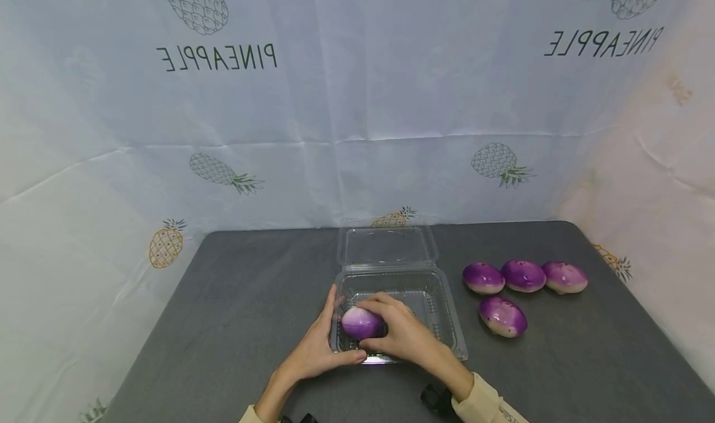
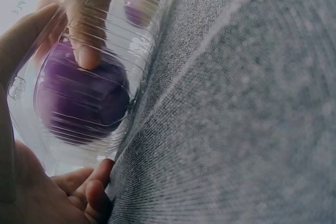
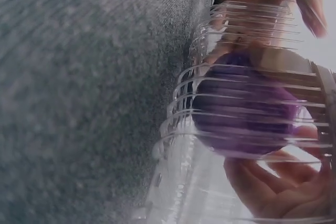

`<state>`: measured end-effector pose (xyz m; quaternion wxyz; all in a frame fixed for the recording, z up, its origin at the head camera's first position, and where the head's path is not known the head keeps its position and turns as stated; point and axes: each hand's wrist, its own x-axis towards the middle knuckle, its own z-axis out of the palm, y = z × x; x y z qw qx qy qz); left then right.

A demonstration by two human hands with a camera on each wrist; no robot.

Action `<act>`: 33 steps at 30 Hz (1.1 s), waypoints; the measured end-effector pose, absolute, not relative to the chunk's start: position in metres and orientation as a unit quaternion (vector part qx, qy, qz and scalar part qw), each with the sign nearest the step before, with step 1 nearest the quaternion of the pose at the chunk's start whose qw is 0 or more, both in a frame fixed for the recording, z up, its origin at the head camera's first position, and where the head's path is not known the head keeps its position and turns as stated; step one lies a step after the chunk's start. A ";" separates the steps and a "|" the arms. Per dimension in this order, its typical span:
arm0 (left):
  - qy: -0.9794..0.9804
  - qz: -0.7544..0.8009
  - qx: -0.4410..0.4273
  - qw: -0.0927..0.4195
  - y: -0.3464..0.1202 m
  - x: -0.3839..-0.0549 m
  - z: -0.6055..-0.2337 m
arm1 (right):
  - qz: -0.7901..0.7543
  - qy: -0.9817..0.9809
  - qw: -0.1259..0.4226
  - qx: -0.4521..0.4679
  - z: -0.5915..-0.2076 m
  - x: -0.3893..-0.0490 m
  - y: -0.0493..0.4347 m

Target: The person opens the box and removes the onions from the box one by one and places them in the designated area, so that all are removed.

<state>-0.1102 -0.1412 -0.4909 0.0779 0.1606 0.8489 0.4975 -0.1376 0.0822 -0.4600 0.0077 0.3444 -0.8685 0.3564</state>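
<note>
A purple-and-white turnip (image 1: 362, 323) is inside the clear plastic clamshell container (image 1: 455, 324), near its front left corner. My right hand (image 1: 403, 335) reaches over the front wall and grips the turnip from its right side, fingers behind and thumb in front. My left hand (image 1: 319, 348) spans the container's front left corner, with fingers along the left wall and the thumb stretched along the front. Through the ribbed plastic, the left wrist view shows the turnip (image 2: 84, 98) with a right fingertip pressed on it. The right wrist view shows the turnip (image 3: 247, 106) between both hands.
Several more turnips (image 1: 524, 276) lie on the grey table (image 1: 246, 305) to the right of the container. The container's lid (image 1: 388, 246) is folded back toward the pineapple-printed cloth (image 1: 346, 100) behind the table.
</note>
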 end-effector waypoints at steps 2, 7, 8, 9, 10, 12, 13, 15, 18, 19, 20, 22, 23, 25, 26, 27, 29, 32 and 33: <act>0.849 0.497 0.161 0.078 -0.141 -0.110 -0.491 | 0.357 -0.870 0.011 0.339 -0.459 -0.137 0.083; 0.855 0.488 0.159 0.072 -0.141 -0.111 -0.491 | 0.366 -0.869 0.034 0.331 -0.452 -0.137 0.090; 0.857 0.486 0.158 0.072 -0.141 -0.111 -0.491 | 0.366 -0.869 0.042 0.330 -0.450 -0.136 0.092; 0.858 0.484 0.158 0.071 -0.140 -0.111 -0.491 | 0.367 -0.869 0.050 0.329 -0.448 -0.136 0.095; 0.859 0.482 0.159 0.069 -0.140 -0.111 -0.491 | 0.368 -0.868 0.058 0.329 -0.446 -0.136 0.097; 0.860 0.481 0.160 0.068 -0.141 -0.111 -0.491 | 0.368 -0.870 0.068 0.322 -0.441 -0.135 0.103; 0.859 0.481 0.160 0.069 -0.141 -0.111 -0.491 | 0.370 -0.870 0.071 0.319 -0.439 -0.134 0.106; 0.858 0.483 0.162 0.068 -0.141 -0.111 -0.491 | 0.374 -0.869 0.076 0.316 -0.436 -0.133 0.112; 0.858 0.483 0.164 0.067 -0.141 -0.111 -0.491 | 0.374 -0.871 0.086 0.306 -0.431 -0.131 0.121; 0.858 0.482 0.164 0.066 -0.141 -0.111 -0.491 | 0.374 -0.871 0.091 0.304 -0.429 -0.130 0.124; 0.859 0.481 0.164 0.064 -0.141 -0.111 -0.491 | 0.374 -0.872 0.097 0.301 -0.428 -0.129 0.127; 0.860 0.480 0.163 0.062 -0.141 -0.111 -0.491 | 0.370 -0.874 0.110 0.295 -0.426 -0.127 0.133; 0.860 0.480 0.162 0.062 -0.141 -0.111 -0.491 | 0.369 -0.874 0.118 0.294 -0.424 -0.127 0.136; 0.860 0.481 0.162 0.063 -0.141 -0.111 -0.491 | 0.366 -0.873 0.135 0.294 -0.423 -0.126 0.142; 0.859 0.481 0.162 0.064 -0.141 -0.111 -0.491 | 0.366 -0.871 0.142 0.294 -0.422 -0.125 0.145; 0.859 0.482 0.162 0.065 -0.141 -0.111 -0.491 | 0.364 -0.871 0.151 0.295 -0.422 -0.125 0.149; 0.858 0.483 0.163 0.065 -0.141 -0.111 -0.491 | 0.362 -0.869 0.166 0.293 -0.421 -0.124 0.156; 0.857 0.483 0.165 0.066 -0.141 -0.111 -0.492 | 0.357 -0.869 0.183 0.290 -0.420 -0.122 0.167; 0.858 0.483 0.166 0.066 -0.141 -0.111 -0.492 | 0.354 -0.870 0.188 0.287 -0.419 -0.120 0.171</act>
